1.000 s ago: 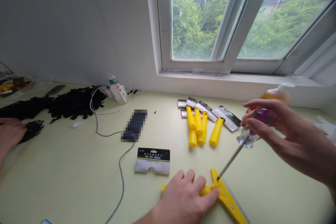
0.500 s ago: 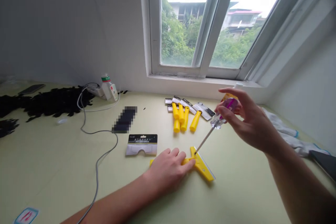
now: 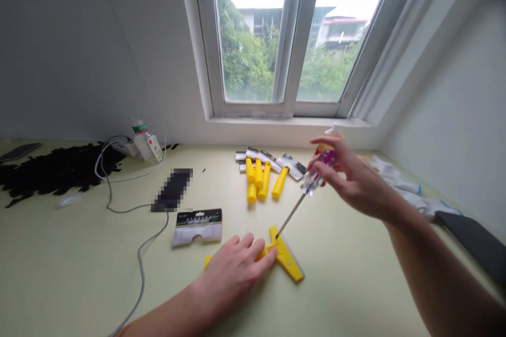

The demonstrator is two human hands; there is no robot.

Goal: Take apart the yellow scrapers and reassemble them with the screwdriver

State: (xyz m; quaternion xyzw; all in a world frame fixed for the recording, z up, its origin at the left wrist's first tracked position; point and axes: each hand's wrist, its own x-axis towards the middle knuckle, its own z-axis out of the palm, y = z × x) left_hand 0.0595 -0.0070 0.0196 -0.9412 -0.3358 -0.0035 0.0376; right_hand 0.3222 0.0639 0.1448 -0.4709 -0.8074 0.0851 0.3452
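A yellow scraper (image 3: 288, 259) with a blade along its head's outer edge lies flat on the table. My left hand (image 3: 240, 263) is closed over its handle and presses it down; the handle's end pokes out on the left. In my right hand (image 3: 348, 174) is a screwdriver (image 3: 290, 215) with a clear and purple handle, held tilted. Its tip meets the upper of the two screw spots on the scraper head. Left of the scraper lies a black-and-white packaging card (image 3: 198, 227).
Several yellow handles (image 3: 266, 181) lie beside packaging cards (image 3: 291, 166) near the window. A grey cable (image 3: 142, 263) runs down the left side, past a pixelated dark object (image 3: 173, 189). At far left are black scraps (image 3: 59, 168) and a bottle (image 3: 143, 142); gloves (image 3: 411, 189) lie at right.
The view has swung to the right, so everything sits further left in the picture. The screwdriver tip stays at the same screw spot, and the left hand keeps its hold on the scraper.
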